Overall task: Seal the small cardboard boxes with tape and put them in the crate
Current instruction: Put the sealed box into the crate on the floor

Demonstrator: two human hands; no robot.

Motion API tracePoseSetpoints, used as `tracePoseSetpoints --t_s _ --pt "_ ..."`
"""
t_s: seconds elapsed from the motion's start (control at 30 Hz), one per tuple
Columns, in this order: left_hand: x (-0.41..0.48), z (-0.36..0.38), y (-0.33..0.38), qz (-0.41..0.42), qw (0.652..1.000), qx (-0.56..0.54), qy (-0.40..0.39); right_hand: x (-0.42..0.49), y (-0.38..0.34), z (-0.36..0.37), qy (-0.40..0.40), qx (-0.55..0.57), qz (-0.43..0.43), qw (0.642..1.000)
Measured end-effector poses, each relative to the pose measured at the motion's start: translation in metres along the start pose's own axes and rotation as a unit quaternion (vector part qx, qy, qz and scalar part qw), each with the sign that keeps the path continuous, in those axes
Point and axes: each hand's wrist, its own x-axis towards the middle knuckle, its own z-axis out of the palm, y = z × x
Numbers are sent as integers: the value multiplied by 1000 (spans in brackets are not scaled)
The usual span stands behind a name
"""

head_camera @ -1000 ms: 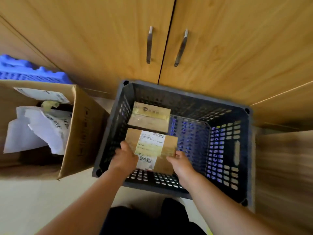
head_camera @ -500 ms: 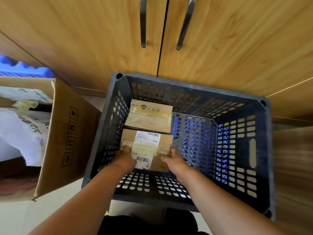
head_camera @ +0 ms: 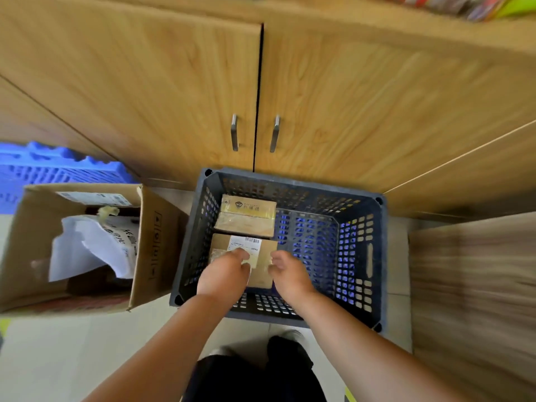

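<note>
A dark grey slotted crate point(head_camera: 368, 256) stands on the floor against the wooden cabinet. Two small cardboard boxes lie inside on its left side. The far box point(head_camera: 246, 216) carries a dark logo and clear tape. The near box point(head_camera: 232, 246) has a white shipping label and lies flat on the crate bottom. My left hand point(head_camera: 224, 275) hovers above the near box with loosely curled fingers, holding nothing. My right hand point(head_camera: 288, 275) hovers beside it over the box's right edge, fingers relaxed, also holding nothing.
A large open cardboard carton point(head_camera: 150, 245) with white paper point(head_camera: 87, 248) inside stands left of the crate. A blue plastic pallet point(head_camera: 43, 166) lies behind it. Cabinet doors point(head_camera: 174, 97) with metal handles rise behind. A wooden panel point(head_camera: 470, 285) stands at the right.
Both hands have let go of the labelled box, which now rests on the crate bottom, and have lifted away. The camera has pulled back and up.
</note>
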Motion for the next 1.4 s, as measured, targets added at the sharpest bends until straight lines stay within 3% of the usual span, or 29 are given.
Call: tracePoseSetpoints --t_s 0.37,0.73,1.07,1.4 --pt "-158 -127 138 43 993 -90 57 -191 -83 -142 32 21 -83 996" --pt "-277 -194 254 146 982 -107 55 -339 -107 -254 150 82 -133 976" --pt "-336 -185 304 286 958 -33 -9 -436 -81 -280 254 149 -102 950" --pt "-404 -122 362 373 920 -6 -122 -527 -3 -315 362 207 -48 907"
